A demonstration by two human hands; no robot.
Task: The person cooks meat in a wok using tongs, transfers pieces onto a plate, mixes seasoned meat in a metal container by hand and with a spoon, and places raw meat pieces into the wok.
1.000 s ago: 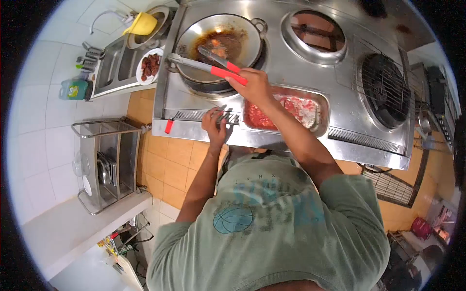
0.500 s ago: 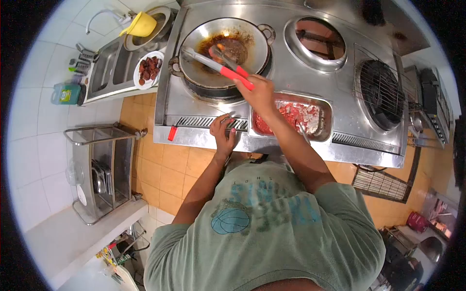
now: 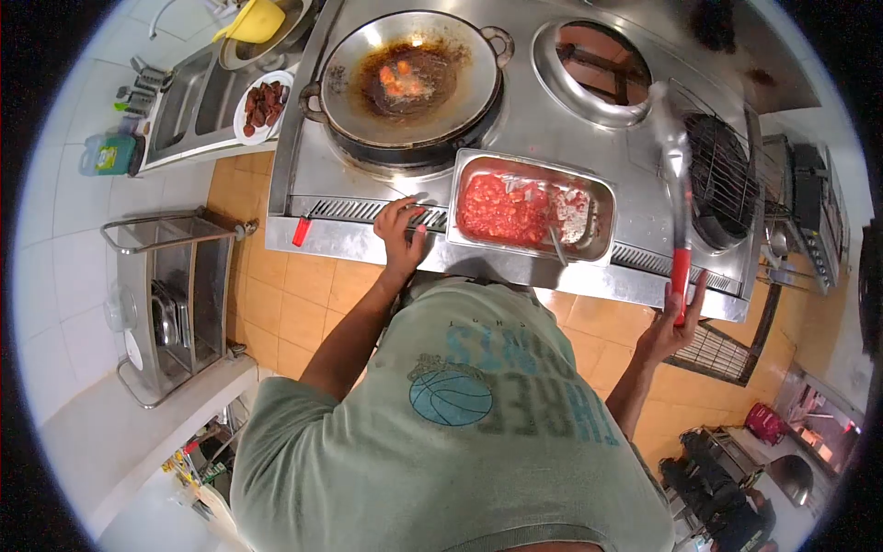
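My right hand is at the stove's front right, its fingers around the red handle of the metal tongs, which point away and look slightly blurred. My left hand rests on the slotted front edge of the steel stove, fingers apart and holding nothing. Beside it sits a steel tray of red chunky mixture, with a utensil handle leaning in it. Behind, a wok on the burner holds dark oil and a few orange-red pieces.
A red lighter lies on the stove's left front edge. At the sink are a white plate of dark browned pieces and a yellow dipper. A burner with a wire grate is at the right. A metal rack stands at the left.
My right hand has carried the tongs from over the wok to the stove's right side. The tray and wok pieces now show uncovered. My left hand stays at the front edge.
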